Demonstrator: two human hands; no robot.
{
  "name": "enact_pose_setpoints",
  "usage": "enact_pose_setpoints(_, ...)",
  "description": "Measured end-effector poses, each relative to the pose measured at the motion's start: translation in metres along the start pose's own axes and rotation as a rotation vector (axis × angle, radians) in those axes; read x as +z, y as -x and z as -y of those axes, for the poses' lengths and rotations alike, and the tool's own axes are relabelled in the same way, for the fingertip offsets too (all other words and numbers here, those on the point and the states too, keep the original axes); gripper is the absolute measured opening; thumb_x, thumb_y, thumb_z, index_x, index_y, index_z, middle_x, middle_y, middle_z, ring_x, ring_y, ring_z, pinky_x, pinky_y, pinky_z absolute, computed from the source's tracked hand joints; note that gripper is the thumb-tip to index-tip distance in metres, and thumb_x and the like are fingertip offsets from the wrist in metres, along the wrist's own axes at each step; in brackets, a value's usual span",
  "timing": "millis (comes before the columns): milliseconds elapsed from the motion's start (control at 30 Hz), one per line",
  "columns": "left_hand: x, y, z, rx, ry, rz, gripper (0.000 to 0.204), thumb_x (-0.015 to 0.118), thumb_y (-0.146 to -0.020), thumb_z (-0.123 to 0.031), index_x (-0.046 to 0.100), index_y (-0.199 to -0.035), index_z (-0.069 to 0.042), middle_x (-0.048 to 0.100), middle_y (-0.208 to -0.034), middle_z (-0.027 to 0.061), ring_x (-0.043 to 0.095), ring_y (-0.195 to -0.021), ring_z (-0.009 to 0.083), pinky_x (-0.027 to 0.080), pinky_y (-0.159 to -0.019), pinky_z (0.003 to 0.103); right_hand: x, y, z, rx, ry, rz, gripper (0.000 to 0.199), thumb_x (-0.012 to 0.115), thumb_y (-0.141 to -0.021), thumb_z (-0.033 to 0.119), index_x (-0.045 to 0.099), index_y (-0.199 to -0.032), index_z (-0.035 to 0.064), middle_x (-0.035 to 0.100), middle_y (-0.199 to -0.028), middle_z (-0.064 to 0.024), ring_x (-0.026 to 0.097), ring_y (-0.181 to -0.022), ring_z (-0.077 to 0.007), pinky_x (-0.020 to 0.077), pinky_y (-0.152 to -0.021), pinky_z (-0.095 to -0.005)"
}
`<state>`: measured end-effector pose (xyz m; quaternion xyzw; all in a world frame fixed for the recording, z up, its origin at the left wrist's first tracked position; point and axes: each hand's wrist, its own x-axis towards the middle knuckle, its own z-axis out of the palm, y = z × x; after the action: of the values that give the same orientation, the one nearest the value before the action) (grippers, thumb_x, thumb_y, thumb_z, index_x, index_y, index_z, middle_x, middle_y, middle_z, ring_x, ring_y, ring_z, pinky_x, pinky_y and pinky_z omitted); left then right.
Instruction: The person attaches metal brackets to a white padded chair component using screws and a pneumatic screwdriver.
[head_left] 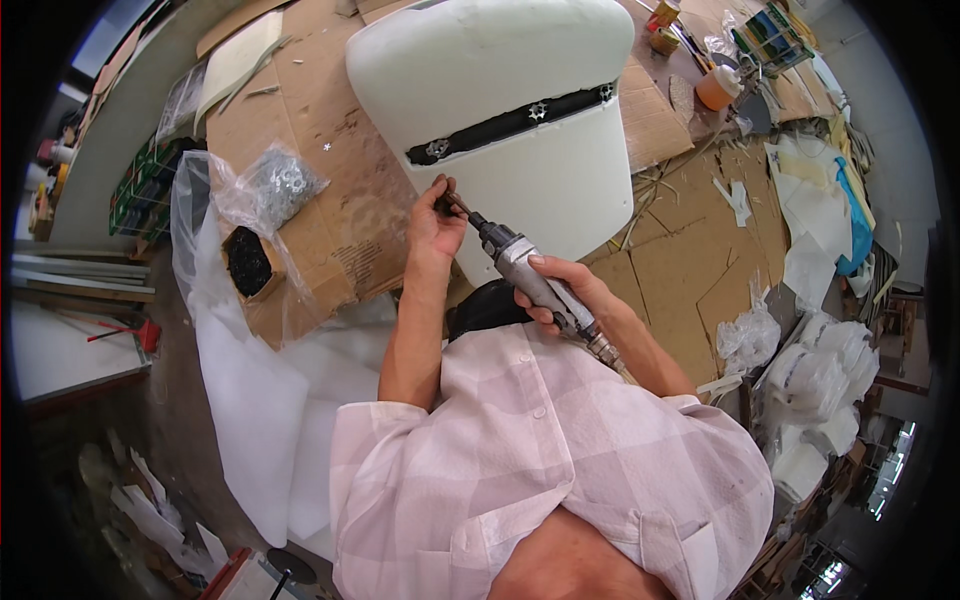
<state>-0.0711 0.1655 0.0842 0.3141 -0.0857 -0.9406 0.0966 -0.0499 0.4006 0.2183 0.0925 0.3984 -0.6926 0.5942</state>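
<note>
A silver air screwdriver (540, 285) lies in my right hand (585, 295), fingers wrapped around its body, its hose fitting toward my forearm. Its dark bit points up and left to my left hand (440, 220), whose fingers are pinched at the bit's tip; any small part between them is hidden. Just beyond both hands is a white foam-covered seat shell (545, 180). A black strip (490, 133) crosses a slot in the shell, with star-shaped metal pieces (538, 110) on it. The screwdriver's tip is over the shell's near left side, and contact cannot be made out.
Cardboard (330, 150) covers the table. On the left are a clear bag of small metal parts (277, 190) and a box of black pieces (250, 262). An orange bottle (717, 88) stands at the far right. White foam sheet (250, 390) hangs at the left; plastic-wrapped bundles (820, 375) are at right.
</note>
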Motion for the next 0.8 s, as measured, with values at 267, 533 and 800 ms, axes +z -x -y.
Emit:
enact_pose_setpoints(267, -0.0052, -0.0070, 0.0011, 0.018, 0.036, 0.108, 0.021, 0.064, -0.084, -0.003, 0.066, -0.105, -0.002, 0.067, -0.088, 0.0074, 0.059, -0.071, 0.0161, 0.048, -0.065, 0.026, 0.0015, -0.0026, 0.0017, 0.009, 0.023, -0.024, 0.041, 0.065, -0.089, 0.040, 0.055, -0.112, 0.0073, 0.062, -0.076, -0.0079, 0.058, -0.052, -0.0126, 0.0487, -0.041, -0.0283)
enact_pose_setpoints(533, -0.0063, -0.0056, 0.0002, 0.042, 0.046, 0.150, 0.019, 0.061, -0.085, -0.003, 0.065, -0.103, -0.002, 0.065, -0.085, 0.0070, 0.059, -0.070, 0.0173, 0.050, -0.066, 0.029, 0.0010, -0.0035, 0.0035, 0.014, 0.051, -0.014, 0.047, 0.061, -0.092, 0.039, 0.050, -0.120, 0.0035, 0.061, -0.080, -0.0094, 0.056, -0.053, -0.0132, 0.0475, -0.042, -0.0280)
enact_pose_setpoints(800, -0.0009, -0.0075, 0.0047, 0.103, 0.104, 0.040, 0.017, 0.067, -0.084, -0.001, 0.067, -0.101, -0.004, 0.066, -0.088, 0.0065, 0.060, -0.073, 0.0161, 0.050, -0.068, 0.028, 0.0021, -0.0040, 0.0048, 0.000, 0.065, -0.017, 0.042, 0.064, -0.088, 0.041, 0.053, -0.112, 0.0071, 0.061, -0.076, -0.0079, 0.057, -0.051, -0.0137, 0.0478, -0.041, -0.0290)
